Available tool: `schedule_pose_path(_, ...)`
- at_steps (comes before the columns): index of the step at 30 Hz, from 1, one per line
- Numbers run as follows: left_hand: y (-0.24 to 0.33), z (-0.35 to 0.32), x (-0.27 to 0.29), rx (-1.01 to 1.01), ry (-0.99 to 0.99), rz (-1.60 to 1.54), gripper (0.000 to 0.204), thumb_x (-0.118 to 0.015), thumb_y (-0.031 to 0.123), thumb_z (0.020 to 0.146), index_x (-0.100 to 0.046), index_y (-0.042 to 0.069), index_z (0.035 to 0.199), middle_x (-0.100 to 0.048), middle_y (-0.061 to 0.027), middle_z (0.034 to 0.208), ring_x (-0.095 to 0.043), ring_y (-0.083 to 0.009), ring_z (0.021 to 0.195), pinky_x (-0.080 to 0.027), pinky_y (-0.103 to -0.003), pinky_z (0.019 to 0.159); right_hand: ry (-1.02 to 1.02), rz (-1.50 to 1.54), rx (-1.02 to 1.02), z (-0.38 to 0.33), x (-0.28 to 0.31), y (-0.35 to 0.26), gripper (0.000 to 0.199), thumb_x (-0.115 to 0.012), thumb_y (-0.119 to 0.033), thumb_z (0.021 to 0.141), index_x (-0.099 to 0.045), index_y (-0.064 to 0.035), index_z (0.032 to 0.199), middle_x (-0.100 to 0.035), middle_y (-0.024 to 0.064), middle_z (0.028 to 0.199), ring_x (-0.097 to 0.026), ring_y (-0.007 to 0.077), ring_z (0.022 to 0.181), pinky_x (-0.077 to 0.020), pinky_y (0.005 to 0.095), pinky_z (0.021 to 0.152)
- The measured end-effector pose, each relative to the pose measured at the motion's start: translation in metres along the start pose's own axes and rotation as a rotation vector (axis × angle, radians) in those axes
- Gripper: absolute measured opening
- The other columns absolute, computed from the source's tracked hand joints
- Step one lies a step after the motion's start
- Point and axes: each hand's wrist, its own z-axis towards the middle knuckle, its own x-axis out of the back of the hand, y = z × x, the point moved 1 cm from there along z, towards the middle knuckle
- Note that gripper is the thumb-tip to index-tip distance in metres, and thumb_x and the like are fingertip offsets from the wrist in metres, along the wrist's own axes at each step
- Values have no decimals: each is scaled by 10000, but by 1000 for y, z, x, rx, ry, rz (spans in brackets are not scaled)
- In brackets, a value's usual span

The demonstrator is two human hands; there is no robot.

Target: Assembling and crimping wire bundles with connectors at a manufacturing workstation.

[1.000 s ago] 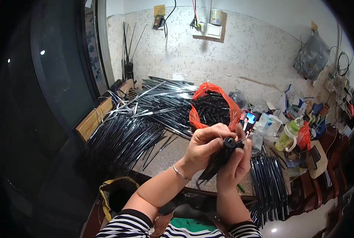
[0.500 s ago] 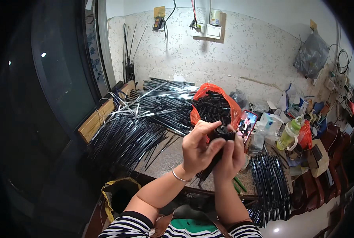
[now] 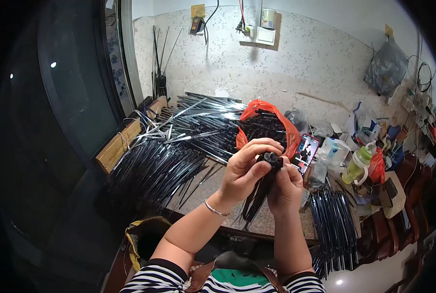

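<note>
Over the middle of the table I hold a bundle of thin black umbrella ribs (image 3: 253, 202), hanging down from a round black hub (image 3: 270, 157) at its top. My left hand (image 3: 245, 171) curls around the hub from the left, its thumb pressed against the near side. From the right, my right hand (image 3: 287, 190) grips the hub's edge between thumb and fingers; some of these fingers are hidden. Just beyond my hands stands a red plastic bag (image 3: 292, 132) full of small black parts (image 3: 262, 122).
Black ribs (image 3: 152, 171) lie heaped at the left, with shiny metal rods (image 3: 198, 119) behind them. Bundled rib sets (image 3: 329, 215) rest at the right edge. A phone (image 3: 305, 151), a green bottle (image 3: 357, 165) and clutter stand right of the bag. A wooden board (image 3: 123, 141) borders the left.
My left fingers have come over the far side of the hub, and my right hand has shifted slightly lower. The ribs now hang more visibly between my forearms.
</note>
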Motion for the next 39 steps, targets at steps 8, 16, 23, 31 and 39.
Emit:
schedule_pose_path(8, 31, -19, -6, 84, -206, 302, 355, -536, 183, 687, -342, 13, 932, -470, -34, 692, -442, -100, 601, -367, -212, 569, -242, -713, 164, -8, -11, -44, 141, -599, 37, 582, -558, 30, 717, -494, 62, 700, -465, 111, 594, -358, 189, 511)
schedule_pose_path(16, 21, -68, -1, 720, 54, -190, 243, -547, -20, 587, -388, 57, 754, -380, 15, 716, -344, -30, 649, -303, -150, 547, -167, -973, 36, -51, -2, -11, 158, -596, 28, 586, -541, 7, 732, -444, 34, 667, -414, 105, 589, -319, 178, 515)
schedule_pose_path(23, 22, -85, 9, 593, -26, 312, 183, -572, 41, 607, -389, 35, 608, -398, -2, 568, -354, -62, 540, -325, -189, 497, -425, -1436, 395, -60, -13, -18, 198, -640, 9, 505, -511, -30, 649, -438, 46, 624, -386, 189, 563, -318, 264, 516)
schedule_pose_path(31, 68, -62, 11, 535, -49, -230, 273, -592, -111, 546, -382, 54, 602, -413, -47, 554, -361, -100, 487, -308, -211, 471, -455, -1456, 454, -79, 16, -57, 321, -632, -132, 579, -524, 4, 849, -488, 102, 737, -481, 230, 659, -410, 302, 552)
schedule_pose_path(39, 26, -83, 17, 637, -227, 81, 235, -623, 23, 597, -392, 62, 598, -415, 11, 560, -343, -52, 508, -297, -179, 467, -374, -2245, -646, -135, 123, -32, 610, -570, -48, 547, -330, -76, 1107, -332, 151, 1033, -366, 284, 897, -339, 371, 732)
